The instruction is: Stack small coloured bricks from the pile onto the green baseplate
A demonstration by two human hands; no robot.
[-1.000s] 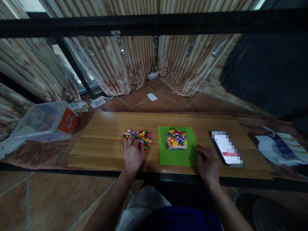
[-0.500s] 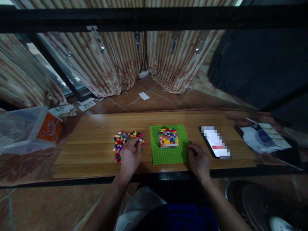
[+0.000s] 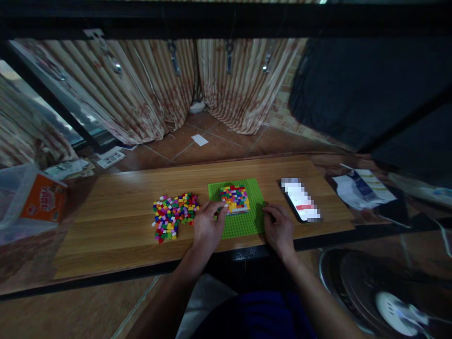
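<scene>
A green studded baseplate (image 3: 243, 228) lies on the wooden table, bearing a block of multicoloured building bricks (image 3: 235, 198). My left hand (image 3: 208, 223) is over the plate's left edge, thumb and fingertips pinched on a small white brick (image 3: 225, 205) close to the block's left side. At the plate's right edge, my right hand (image 3: 279, 228) has its fingers curled and pressed against the rim. A loose pile of small coloured bricks (image 3: 171, 214) spreads to the left of my left hand.
A phone (image 3: 300, 200) with a lit, blurred screen lies right of the plate. Papers (image 3: 363, 188) are beyond the table's right end. A clear plastic box (image 3: 17, 202) with an orange label stands at the left. Curtains (image 3: 236, 89) hang behind.
My left hand has moved right, from the loose brick pile to the block on the baseplate, carrying the white brick. My right hand stays at the plate's edge. The camera view has shifted.
</scene>
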